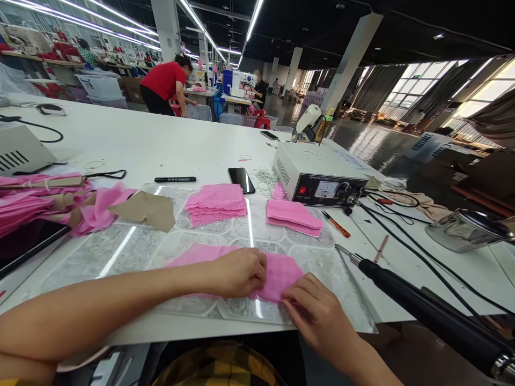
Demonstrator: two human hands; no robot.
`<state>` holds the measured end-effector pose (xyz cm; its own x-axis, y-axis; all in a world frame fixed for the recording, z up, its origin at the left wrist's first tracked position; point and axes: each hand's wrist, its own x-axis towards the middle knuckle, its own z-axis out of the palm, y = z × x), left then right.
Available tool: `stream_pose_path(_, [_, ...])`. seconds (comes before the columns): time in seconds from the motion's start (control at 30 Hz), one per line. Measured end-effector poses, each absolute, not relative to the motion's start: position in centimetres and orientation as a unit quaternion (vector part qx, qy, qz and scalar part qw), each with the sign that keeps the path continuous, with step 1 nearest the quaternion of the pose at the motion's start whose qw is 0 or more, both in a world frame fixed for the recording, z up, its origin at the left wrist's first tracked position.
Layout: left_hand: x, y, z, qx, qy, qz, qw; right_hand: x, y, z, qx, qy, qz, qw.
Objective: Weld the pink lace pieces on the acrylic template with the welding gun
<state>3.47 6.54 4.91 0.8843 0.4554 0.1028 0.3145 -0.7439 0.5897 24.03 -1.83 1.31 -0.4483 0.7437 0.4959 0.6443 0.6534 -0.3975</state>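
Observation:
A pink piece of fabric [279,271] lies on the clear patterned mat [338,279] in front of me. My left hand [243,272] rests across its middle, fingers curled down onto the cloth; the fingertips are partly hidden. At the near right corner of the same piece, my right hand [316,308] pinches the edge between thumb and fingers. Just beyond my hands sit a stack of pink fabric pieces with wavy edges [217,203] and a smaller folded pink pile [293,216]. Right of my right hand, a black-handled tool with a metal tip [386,273] lies slantwise.
A control box with a dial [325,177] stands at the back right, cables running from it. Around the mat are an orange craft knife [337,224], a glass jar [462,230], a phone [241,180], a marker [175,179] and beige cloth [147,209]. A person in red [164,83] bends beyond the table.

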Motion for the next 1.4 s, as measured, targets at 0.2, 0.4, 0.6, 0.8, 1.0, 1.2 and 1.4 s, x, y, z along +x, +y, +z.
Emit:
stream_pose_path(0.2, [3.5, 6.6, 5.0, 0.929, 0.207, 0.113, 0.285, 23.3, -1.5, 1.2, -0.400, -0.851, 0.074, 0.332])
stream_pose_path(0.4, [3.5, 6.6, 5.0, 0.933, 0.203, 0.111, 0.276, 23.3, -1.4, 1.4, -0.402, -0.847, 0.091, 0.336])
stream_pose_path(0.6, [3.5, 6.5, 5.3, 0.945, 0.201, 0.093, 0.241, 23.5, -1.2, 1.7, -0.419, -0.834, 0.147, 0.327])
stream_pose_path(0.8, [3.5, 6.3, 6.0, 0.944, 0.211, 0.069, 0.245, 23.7, -0.8, 1.9, -0.445, -0.814, 0.212, 0.308])
stream_pose_path(1.0, [3.8, 5.9, 6.0, 0.948, 0.248, 0.026, 0.197, 23.9, -0.4, 2.0, -0.461, -0.794, 0.244, 0.312])
stream_pose_path(1.2, [3.6, 5.6, 5.6, 0.949, 0.240, 0.047, 0.197, 23.9, -0.3, 2.0, -0.466, -0.788, 0.243, 0.321])
stream_pose_path(1.4, [3.3, 5.8, 5.1, 0.948, 0.220, 0.086, 0.213, 23.8, -0.4, 2.0, -0.453, -0.804, 0.225, 0.313])
